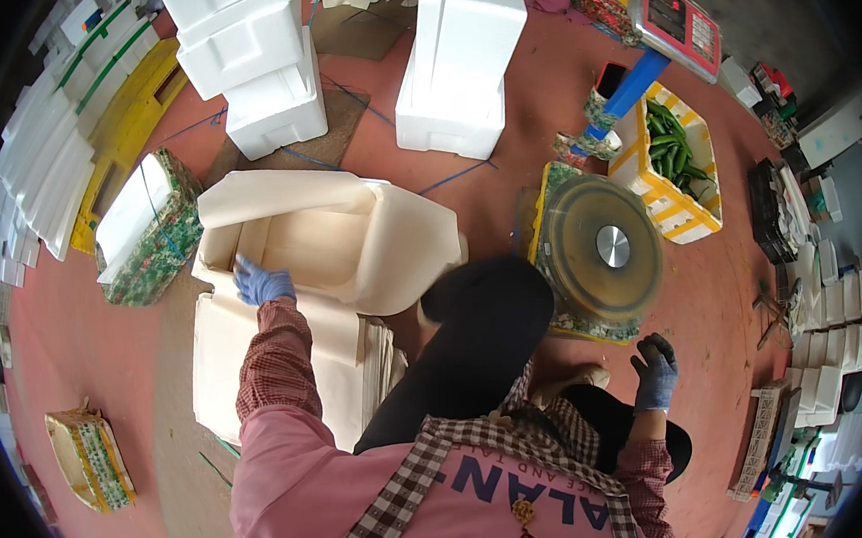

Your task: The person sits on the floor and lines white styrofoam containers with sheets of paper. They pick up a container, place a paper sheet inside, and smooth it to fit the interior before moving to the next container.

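Observation:
My left hand [261,282], in a blue glove, touches the near left rim of a foam box [215,263]. Whether its fingers pinch the lining there is unclear. Cream paper sheets [406,233] line this box and fold out over its sides; no goods show inside. Against its near side is a stack of cream paper sheets [258,363]. Off to the right, my right hand [656,373] hangs above the floor in a blue glove with dark fingertips. Its fingers are loosely bent, a little apart, with nothing seen in them. A platform scale's round plate [579,236] lies just beyond it.
Behind the scale plate stands a yellow-taped foam box [686,217] of green peppers [668,144]. The scale's display head [676,23] rises on a blue post [635,84]. White foam boxes [259,63] are piled ahead. A taped box [154,228] sits left; blue strap [454,177] crosses the floor.

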Motion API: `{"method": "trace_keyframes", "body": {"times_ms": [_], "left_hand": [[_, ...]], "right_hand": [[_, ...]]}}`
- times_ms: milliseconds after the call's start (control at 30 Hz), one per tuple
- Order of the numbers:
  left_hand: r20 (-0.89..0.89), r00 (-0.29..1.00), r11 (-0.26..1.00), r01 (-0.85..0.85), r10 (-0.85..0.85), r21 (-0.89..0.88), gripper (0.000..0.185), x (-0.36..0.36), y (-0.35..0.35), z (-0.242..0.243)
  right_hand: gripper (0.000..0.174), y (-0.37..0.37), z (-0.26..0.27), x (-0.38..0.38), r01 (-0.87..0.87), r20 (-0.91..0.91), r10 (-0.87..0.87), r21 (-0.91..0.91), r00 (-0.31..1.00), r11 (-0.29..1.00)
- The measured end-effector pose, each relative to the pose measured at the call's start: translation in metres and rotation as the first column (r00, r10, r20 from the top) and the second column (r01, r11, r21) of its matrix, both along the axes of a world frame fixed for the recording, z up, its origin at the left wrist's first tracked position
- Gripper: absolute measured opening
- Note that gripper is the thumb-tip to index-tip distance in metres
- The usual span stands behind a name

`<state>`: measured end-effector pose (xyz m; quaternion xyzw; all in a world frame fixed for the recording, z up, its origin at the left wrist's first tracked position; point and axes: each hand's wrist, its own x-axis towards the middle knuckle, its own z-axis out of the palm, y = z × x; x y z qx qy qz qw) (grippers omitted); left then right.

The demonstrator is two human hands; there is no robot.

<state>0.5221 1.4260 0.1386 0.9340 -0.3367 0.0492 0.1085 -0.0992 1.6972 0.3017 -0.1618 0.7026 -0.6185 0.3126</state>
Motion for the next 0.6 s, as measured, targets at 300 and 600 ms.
{"method": "trace_keyframes", "body": {"times_ms": [300, 600], "left_hand": [[-0.958, -0.139, 0.695, -0.715, -0.252, -0.079, 0.108, -0.003, -0.134, -0.014], [-0.33, 0.843, 0.847, 0.499, -0.426, 0.181, 0.067, -0.011, -0.223, -0.017]], "right_hand": [[0.023, -0.038, -0.012, -0.018, -0.035, -0.046, 0.037, 0.051, 0.998, 0.998], [0.025, -0.076, -0.025, -0.02, -0.168, -0.262, 0.206, 0.16, 0.943, 0.973]]}}
